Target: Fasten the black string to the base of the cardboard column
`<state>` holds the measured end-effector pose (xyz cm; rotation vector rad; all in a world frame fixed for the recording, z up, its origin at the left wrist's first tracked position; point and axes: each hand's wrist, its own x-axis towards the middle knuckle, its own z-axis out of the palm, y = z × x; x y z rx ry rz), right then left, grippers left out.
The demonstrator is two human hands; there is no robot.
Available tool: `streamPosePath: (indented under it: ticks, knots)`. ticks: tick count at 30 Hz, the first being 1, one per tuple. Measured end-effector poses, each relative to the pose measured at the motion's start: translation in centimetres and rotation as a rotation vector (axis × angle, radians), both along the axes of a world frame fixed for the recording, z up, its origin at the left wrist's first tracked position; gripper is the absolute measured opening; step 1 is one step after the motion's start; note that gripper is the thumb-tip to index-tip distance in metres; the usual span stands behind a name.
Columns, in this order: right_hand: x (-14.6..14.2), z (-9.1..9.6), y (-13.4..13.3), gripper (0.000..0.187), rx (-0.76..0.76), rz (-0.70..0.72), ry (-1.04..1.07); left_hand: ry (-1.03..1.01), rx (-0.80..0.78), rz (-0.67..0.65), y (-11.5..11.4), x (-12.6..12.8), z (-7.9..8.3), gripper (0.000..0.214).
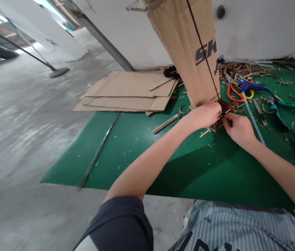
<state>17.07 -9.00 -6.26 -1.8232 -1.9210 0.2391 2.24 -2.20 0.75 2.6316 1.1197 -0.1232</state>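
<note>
A tall cardboard piece (pixel 181 45) with dark printed letters stands upright on the green table, and a black cord (pixel 204 52) runs down its face. At its base, my left hand (pixel 208 113) is closed by the lower end of the cord, its fingertips partly hidden. My right hand (pixel 238 127) pinches the dark cord end just beside it, so the two hands almost touch. Between and below them sits a small brown cardboard part (pixel 217 126) with thin strips sticking out.
Flat cardboard sheets (pixel 129 87) lie stacked at the back left. Right of my hands are orange-handled scissors (pixel 234 93), a blue glue gun (pixel 251 86), a utility knife (pixel 260 112) and teal-handled pliers (pixel 279 113). Cardboard scraps (pixel 251 69) line the wall. A metal strip (pixel 99 151) crosses the table's left.
</note>
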Motion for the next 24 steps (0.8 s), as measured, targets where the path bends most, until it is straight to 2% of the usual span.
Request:
streamPosePath:
  ticks: [5, 13, 18, 24]
  knots:
    - [-0.2, 0.2, 0.2, 0.031, 0.015, -0.017, -0.1, 0.027, 0.001, -0.016, 0.0, 0.0, -0.1, 0.027]
    - [0.4, 1.6, 0.2, 0.037, 0.116, 0.028, -0.388, 0.077, -0.053, 0.026, -0.1, 0.0, 0.9, 0.026]
    - [0.8, 1.8, 0.2, 0.044, 0.192, 0.137, -0.42, 0.07, -0.026, 0.027, -0.2, -0.1, 1.2, 0.024]
    - [1.0, 1.5, 0.3, 0.039, 0.226, 0.143, -0.433, 0.032, 0.013, -0.032, -0.3, 0.1, 0.8, 0.022]
